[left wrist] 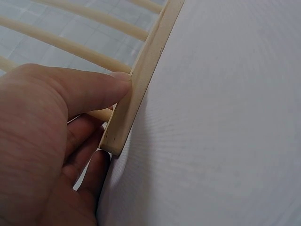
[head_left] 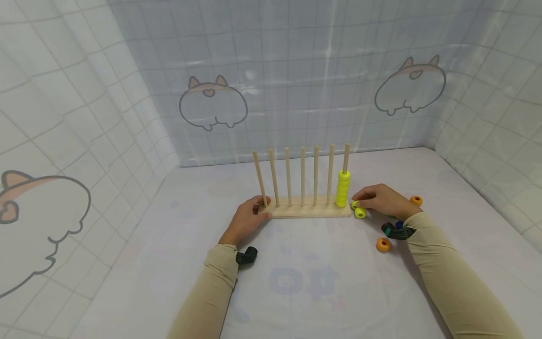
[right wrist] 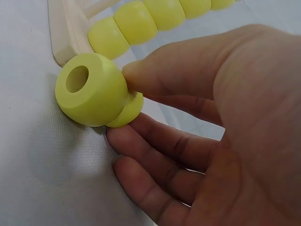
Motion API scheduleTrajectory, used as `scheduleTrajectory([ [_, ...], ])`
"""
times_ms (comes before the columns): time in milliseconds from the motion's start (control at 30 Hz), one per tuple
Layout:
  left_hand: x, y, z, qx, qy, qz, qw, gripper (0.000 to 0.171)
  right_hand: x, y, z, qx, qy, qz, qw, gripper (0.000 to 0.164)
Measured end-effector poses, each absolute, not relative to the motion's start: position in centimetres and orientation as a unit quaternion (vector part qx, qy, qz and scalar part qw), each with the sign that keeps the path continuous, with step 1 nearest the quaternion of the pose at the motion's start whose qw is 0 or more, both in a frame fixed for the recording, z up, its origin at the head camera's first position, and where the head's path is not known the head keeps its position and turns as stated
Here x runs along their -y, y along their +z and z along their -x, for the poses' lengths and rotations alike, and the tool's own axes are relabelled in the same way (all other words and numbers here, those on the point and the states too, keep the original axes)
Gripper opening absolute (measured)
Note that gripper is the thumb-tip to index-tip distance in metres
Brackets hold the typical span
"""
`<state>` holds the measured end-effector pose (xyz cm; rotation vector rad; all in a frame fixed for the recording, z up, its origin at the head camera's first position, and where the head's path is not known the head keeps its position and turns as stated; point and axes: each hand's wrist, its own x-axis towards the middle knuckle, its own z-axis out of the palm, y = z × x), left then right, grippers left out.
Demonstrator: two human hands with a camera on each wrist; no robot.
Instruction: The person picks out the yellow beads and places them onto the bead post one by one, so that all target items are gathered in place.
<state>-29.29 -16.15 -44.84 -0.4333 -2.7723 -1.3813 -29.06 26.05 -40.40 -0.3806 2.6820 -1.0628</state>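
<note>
A wooden rack [head_left: 305, 212] with a row of upright pegs stands on the table. Its rightmost peg carries a stack of several yellow beads [head_left: 343, 189]; the other pegs are bare. My left hand [head_left: 247, 219] holds the left end of the base, thumb on the front edge [left wrist: 124, 101] and fingers behind it. Just right of the rack, my right hand [head_left: 385, 201] pinches a yellow bead [right wrist: 132, 109] between thumb and fingers. This bead is partly hidden by another yellow bead [right wrist: 94, 101], which lies on the cloth with its hole showing.
An orange bead [head_left: 383, 245] lies in front of the right wrist and another orange bead [head_left: 416, 201] beyond it. A dark blue bead [head_left: 399, 225] is partly covered by the wrist. Gridded curtains [head_left: 296, 84] hang behind and at both sides of the white tablecloth [head_left: 296, 301].
</note>
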Motion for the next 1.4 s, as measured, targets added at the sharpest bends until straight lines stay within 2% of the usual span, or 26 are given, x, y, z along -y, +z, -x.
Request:
scheduleTrajectory([
  [400,16.2,-44.8,29.4,0.886,-0.442,0.140,0.007,0.040,-26.1,-40.4,29.2,-0.922,-0.347,0.145,0.091,0.027],
  [800,16.0,-44.5,28.9,0.882,-0.452,0.133,0.006,0.038,-26.3,-40.2,29.4,-0.926,-0.346,0.126,0.087,0.030],
  [1400,16.1,-44.7,29.1,0.881,-0.453,0.137,0.006,0.038,-27.1,-39.6,29.0,-0.893,-0.438,0.075,0.078,0.035],
])
